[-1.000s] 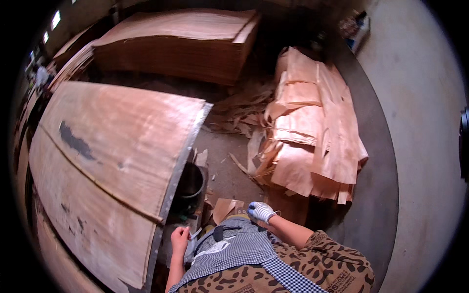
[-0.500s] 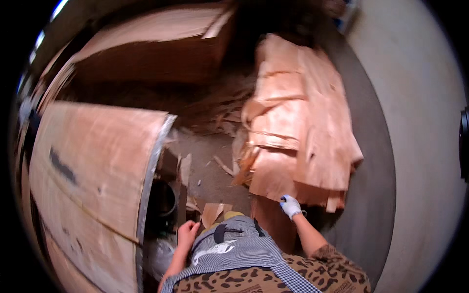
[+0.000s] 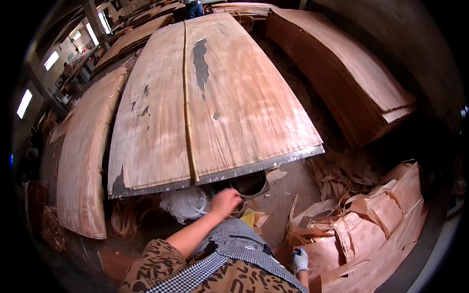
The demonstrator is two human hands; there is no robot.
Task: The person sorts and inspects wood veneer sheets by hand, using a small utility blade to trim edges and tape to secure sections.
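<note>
My bare left hand (image 3: 227,202) is raised in front of me with its fingers curled, and nothing shows in it. It is just beside a dark round bucket (image 3: 251,185) under the near edge of a large board (image 3: 229,112) topped with a patched wood veneer sheet. My right hand (image 3: 301,260), in a white glove with blue fingertips, is low at my right side. Its fingers are closed against the left edge of a veneer sheet (image 3: 322,256) in a loose, crumpled veneer pile (image 3: 366,227). Whatever those fingers grip is hidden.
A thin bamboo-like stick (image 3: 185,97) lies lengthwise on the board. Clear plastic wrapping (image 3: 184,204) hangs below its near edge. Tall veneer stacks stand at right (image 3: 337,73) and left (image 3: 88,161). Torn scraps (image 3: 337,178) litter the floor. Another person (image 3: 194,9) stands at the far end.
My view has swung left and up, so the board is now ahead and the veneer pile lower right. My left hand has come up beside the bucket; my right hand remains near the pile.
</note>
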